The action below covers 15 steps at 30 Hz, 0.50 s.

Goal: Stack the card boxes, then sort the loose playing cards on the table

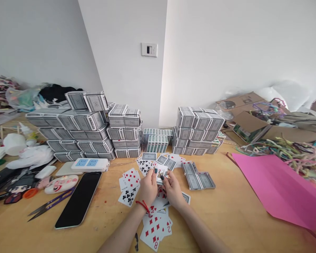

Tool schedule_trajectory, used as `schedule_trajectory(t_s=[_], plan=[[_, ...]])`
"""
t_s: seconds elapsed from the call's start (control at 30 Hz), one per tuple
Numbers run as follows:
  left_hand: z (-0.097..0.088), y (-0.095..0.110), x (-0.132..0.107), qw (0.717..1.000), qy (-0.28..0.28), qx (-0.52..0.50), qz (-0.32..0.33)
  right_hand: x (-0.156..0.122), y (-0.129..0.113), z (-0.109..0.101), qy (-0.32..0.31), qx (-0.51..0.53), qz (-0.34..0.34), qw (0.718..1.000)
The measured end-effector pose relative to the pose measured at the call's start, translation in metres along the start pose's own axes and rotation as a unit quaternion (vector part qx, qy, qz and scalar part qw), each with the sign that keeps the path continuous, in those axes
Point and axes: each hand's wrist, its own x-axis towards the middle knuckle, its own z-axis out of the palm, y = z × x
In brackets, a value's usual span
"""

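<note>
Between my two hands, at the middle of the table, is a playing card (161, 170) with a colored picture on its face. My left hand (148, 185) pinches its left side, and my right hand (173, 189) grips the right side, thumbs on top. Whether more than one card is held I cannot tell. Loose playing cards (152, 228) lie face up under and in front of my wrists. More cards (129, 195) are spread to the left, and some lie face down just beyond my fingers. Right of my hands rests a folded piece made of patterned cards (198, 177).
Stacked card-covered blocks (81, 121) rise at the back left, with another stack (197, 131) at the back right. Card boxes (157, 143) stand between them. A phone (79, 200), thread snips (51, 203) and a power strip (90, 164) lie left. Pink paper (281, 189) lies right.
</note>
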Motion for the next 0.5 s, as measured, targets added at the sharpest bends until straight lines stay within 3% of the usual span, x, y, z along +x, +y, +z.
schedule_trajectory(t_s=[0.13, 0.27, 0.5], plan=[[-0.004, 0.003, -0.001, 0.990, -0.087, -0.089, -0.069, 0.002, -0.001, -0.002, 0.028, 0.012, -0.018, 0.999], [-0.006, 0.013, -0.003, 0.982, -0.160, -0.087, -0.052, 0.005, -0.004, -0.008, 0.059, 0.030, -0.028, 0.997], [-0.003, 0.019, -0.004, 0.975, -0.157, -0.135, -0.084, 0.002, -0.006, -0.009, -0.008, 0.093, 0.020, 0.995]])
